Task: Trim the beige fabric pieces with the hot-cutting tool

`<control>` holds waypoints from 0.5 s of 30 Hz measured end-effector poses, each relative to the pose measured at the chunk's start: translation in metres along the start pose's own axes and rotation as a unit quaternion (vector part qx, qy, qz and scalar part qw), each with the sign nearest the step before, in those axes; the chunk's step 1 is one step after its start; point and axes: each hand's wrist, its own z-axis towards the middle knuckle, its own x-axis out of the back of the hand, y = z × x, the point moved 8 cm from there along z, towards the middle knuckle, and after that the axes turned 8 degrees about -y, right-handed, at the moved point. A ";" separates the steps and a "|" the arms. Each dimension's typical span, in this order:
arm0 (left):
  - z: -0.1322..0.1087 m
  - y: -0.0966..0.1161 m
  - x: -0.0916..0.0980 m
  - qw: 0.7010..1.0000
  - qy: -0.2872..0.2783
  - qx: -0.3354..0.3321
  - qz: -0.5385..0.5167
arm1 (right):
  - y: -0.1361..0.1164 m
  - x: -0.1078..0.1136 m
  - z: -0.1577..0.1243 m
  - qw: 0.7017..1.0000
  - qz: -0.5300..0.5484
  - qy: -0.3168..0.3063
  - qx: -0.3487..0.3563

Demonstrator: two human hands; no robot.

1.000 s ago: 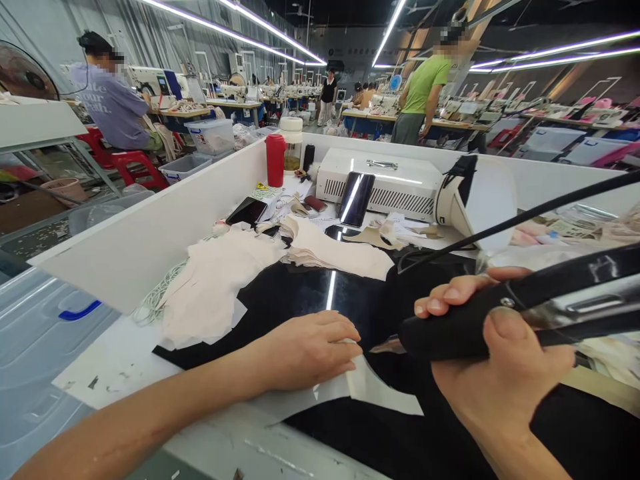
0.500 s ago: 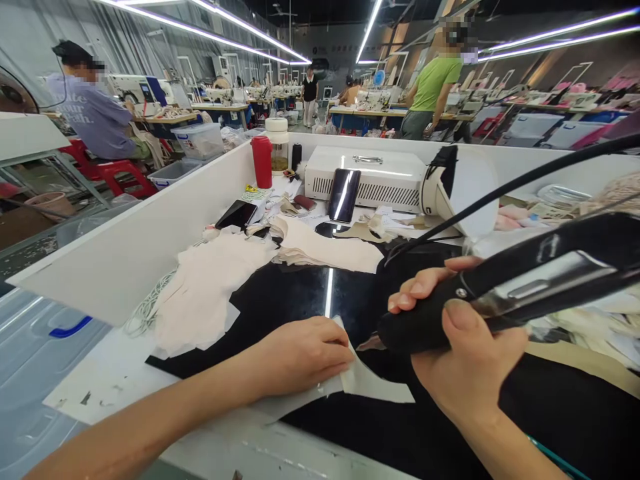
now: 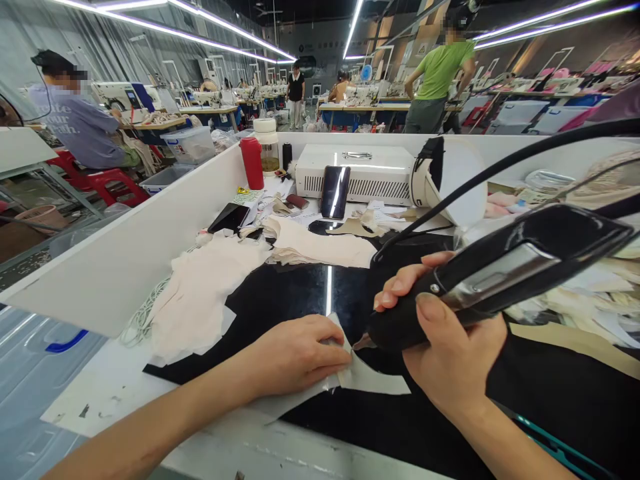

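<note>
A person's right hand (image 3: 450, 350) wraps a firm grip around a black tool (image 3: 510, 263), its tip at the pale piece (image 3: 375, 381) beneath the left hand (image 3: 295, 353), whose grip cannot be told, on the desk's black sheet (image 3: 295, 293).

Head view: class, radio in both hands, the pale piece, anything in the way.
Left hand on pale piece, fingers curled. Right hand gripping black handheld tool; tip by piece's edge, contact unclear. Black cable beyond, off the piece.
</note>
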 end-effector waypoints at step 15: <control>0.016 0.025 0.009 0.999 0.013 0.038 0.014 | -0.036 0.033 -0.022 0.999 -0.007 0.040 -0.003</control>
